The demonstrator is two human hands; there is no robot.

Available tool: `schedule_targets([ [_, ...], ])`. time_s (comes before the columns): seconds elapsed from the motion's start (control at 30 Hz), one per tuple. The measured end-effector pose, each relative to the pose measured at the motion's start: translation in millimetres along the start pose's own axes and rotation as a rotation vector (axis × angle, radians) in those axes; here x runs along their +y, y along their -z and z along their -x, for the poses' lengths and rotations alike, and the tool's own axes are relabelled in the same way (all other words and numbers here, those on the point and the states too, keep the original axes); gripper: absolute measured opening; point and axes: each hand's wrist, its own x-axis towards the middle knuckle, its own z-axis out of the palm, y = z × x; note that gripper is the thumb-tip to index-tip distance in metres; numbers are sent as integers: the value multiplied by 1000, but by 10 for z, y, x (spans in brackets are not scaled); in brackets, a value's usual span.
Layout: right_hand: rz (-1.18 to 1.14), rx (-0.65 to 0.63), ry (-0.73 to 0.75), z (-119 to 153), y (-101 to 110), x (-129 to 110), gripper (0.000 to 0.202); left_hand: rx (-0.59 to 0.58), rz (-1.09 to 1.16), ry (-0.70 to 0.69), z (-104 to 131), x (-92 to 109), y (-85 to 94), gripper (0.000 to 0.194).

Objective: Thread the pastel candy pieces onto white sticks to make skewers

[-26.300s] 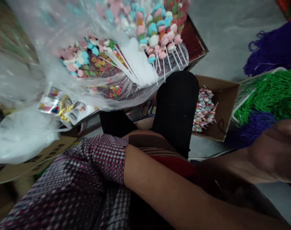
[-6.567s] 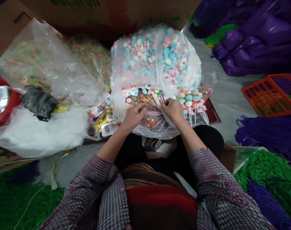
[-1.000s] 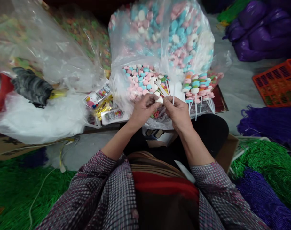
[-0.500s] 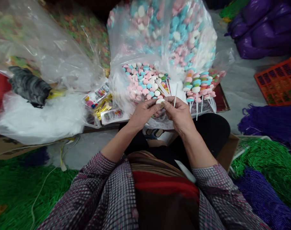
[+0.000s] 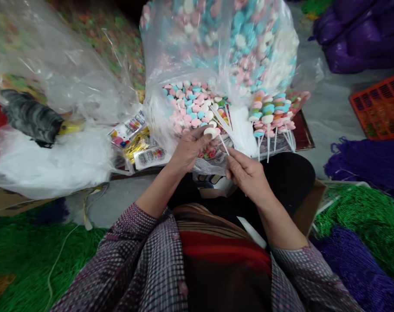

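Observation:
Between thumb and fingers, my left hand [image 5: 189, 149] pinches a white candy [image 5: 210, 131], with a bit of pink beside it. My right hand [image 5: 245, 171] is closed on the lower part of a thin white stick [image 5: 223, 144], whose upper end reaches the candies at my left fingertips. Behind my hands lies an open bag of pink, blue and white candies [image 5: 192, 106]. Loose white sticks [image 5: 240, 130] rest right of it. Several candy skewers [image 5: 270, 108] lie further right, their sticks pointing toward me.
A large candy bag [image 5: 249, 43] stands at the back. Silver and gold packets [image 5: 150, 157], a white plastic bag [image 5: 54, 162] and a grey-black bundle [image 5: 31, 117] are on the left. An orange crate [image 5: 379, 108] and purple strands [image 5: 366, 167] are on the right.
My right hand has moved down and right, away from my left hand, and now grips the stick lower. The stick, upright before, now slants up-left to the candies. My left hand has shifted slightly left.

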Motion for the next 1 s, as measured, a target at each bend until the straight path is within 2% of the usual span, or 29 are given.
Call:
schedule_targets([
  [0.13,94,-8,71,11,1,-15,45,-59,12,-18,-22,-59,31,45],
  [0.37,177,8,83,-23,14,-44,42,-100,-198,-112,-72,-154,67,46],
  [0.47,171,0,69,-20,30,-56,41,-71,-336,-209,-46,-137,75,44],
  [0.67,61,-7,-10,-11,21,-41,37,-33,-782,-500,44,-152,91,29],
  [0.87,-45,26,-95,-3,-61,-49,41,-46,-1073,-716,111,-214,36,39],
  [1.0,-126,29,-158,-23,-87,-84,42,-80,-1181,-744,146,-189,-19,43],
])
